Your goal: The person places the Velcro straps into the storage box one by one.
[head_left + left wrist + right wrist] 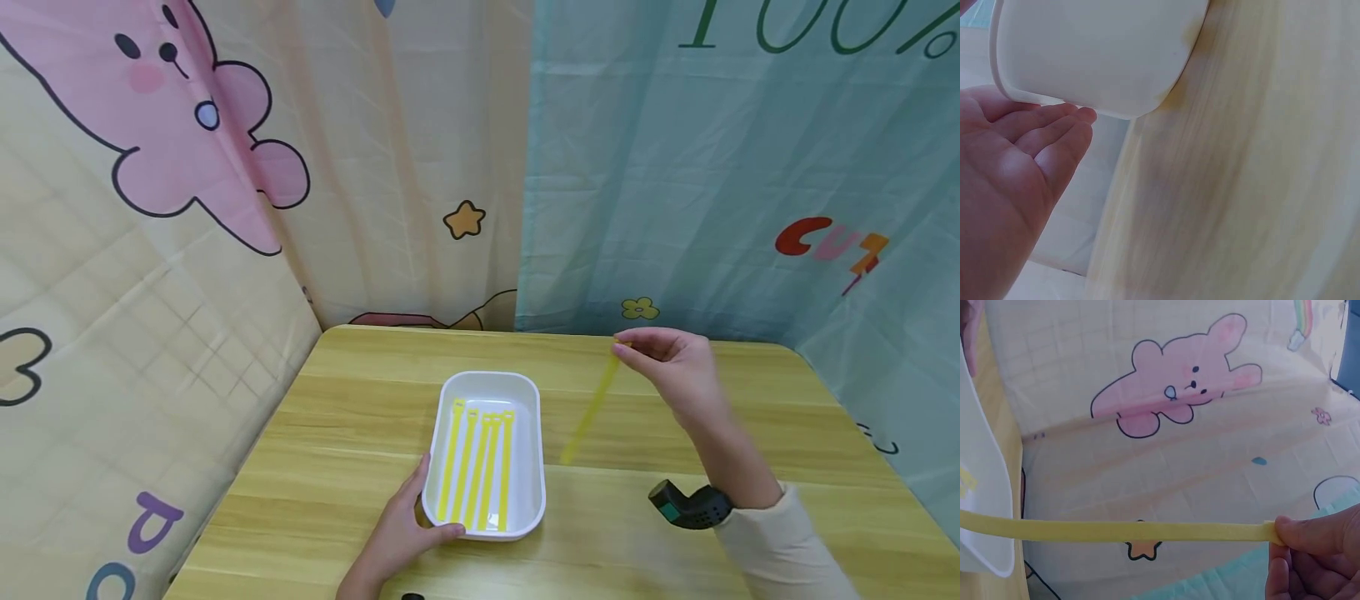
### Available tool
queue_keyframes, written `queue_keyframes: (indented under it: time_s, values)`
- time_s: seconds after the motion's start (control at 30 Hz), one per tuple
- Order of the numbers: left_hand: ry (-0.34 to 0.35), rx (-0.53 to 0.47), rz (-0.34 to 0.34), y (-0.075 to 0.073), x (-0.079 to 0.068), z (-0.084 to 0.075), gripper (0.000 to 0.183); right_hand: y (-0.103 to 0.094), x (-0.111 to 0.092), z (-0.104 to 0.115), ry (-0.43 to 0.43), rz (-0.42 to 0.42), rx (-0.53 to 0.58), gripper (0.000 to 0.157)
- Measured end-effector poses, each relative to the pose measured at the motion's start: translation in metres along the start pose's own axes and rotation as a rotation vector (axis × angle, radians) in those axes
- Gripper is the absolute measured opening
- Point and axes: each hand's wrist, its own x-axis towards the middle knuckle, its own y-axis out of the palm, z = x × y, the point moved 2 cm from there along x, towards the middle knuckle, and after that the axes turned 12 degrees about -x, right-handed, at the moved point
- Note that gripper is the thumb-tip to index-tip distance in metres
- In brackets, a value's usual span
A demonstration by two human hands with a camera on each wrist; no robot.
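Observation:
A white tray (542, 467) stands on the table, with several flat yellow straps (471, 467) lying lengthwise in it, their slotted heads at the far end. My left hand (401, 529) holds the tray's near left corner, thumb at the near rim and fingers along the left wall. In the left wrist view, the fingers of that hand (1019, 144) lie against the tray's outer wall (1097, 56). Right of the tray, my right hand (678, 367) pinches one end of another yellow strap (592, 412) between thumb and fingers. Its free end hangs down toward the tray's side.
The wooden table (360, 392) reaches back to patterned curtains (405, 167) at the rear and sides. A black wrist device (693, 506) sits on the right wrist. At the bottom edge a small dark object (412, 597) shows only in part.

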Motion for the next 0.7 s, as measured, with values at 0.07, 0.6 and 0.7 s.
queue_keyframes:
  time_s: [0.07,0.6,0.7]
  values:
    - [0.000,0.003,-0.001,0.000,0.000,0.000,0.112,0.007,-0.001,0.001,-0.013,-0.006,0.019,0.031]
    - [-0.008,-0.009,0.005,0.000,0.000,-0.001,0.113,0.061,-0.012,-0.016,0.013,0.113,0.083,0.025]
    - [-0.011,-0.007,0.004,0.000,0.000,-0.001,0.113,0.069,-0.015,-0.020,0.019,0.135,0.077,0.023]
